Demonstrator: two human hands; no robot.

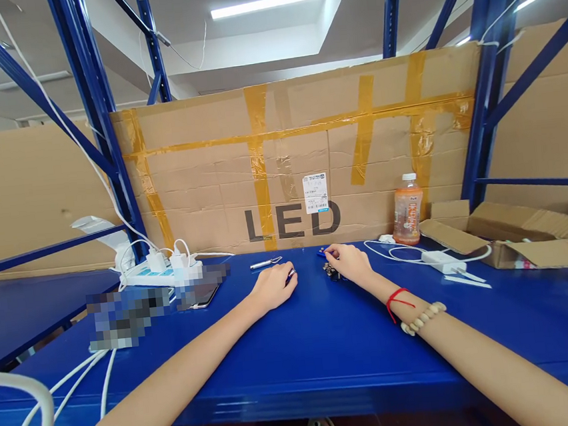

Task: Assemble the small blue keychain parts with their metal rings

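Observation:
My left hand [274, 286] rests low over the blue table with its fingers curled round a small dark and silvery piece [291, 276], mostly hidden. My right hand [349, 261] has thumb and fingers pinched together; whatever lies between the tips is too small to name. Just under those fingers is a small pile of dark metallic pieces [330, 273]. A small blue item [321, 253] lies beside the right fingertips, partly covered. Behind my left hand lies a slim silvery pen-like thing [263, 264] with a looped end.
On the left stand a white power strip [142, 276] with chargers and a phone [202, 296]. At the right are an orange drink bottle [407, 209], a white adapter [443, 262] with cable, and an open cardboard box [538, 242]. A tall cardboard sheet [201, 187] closes off the back.

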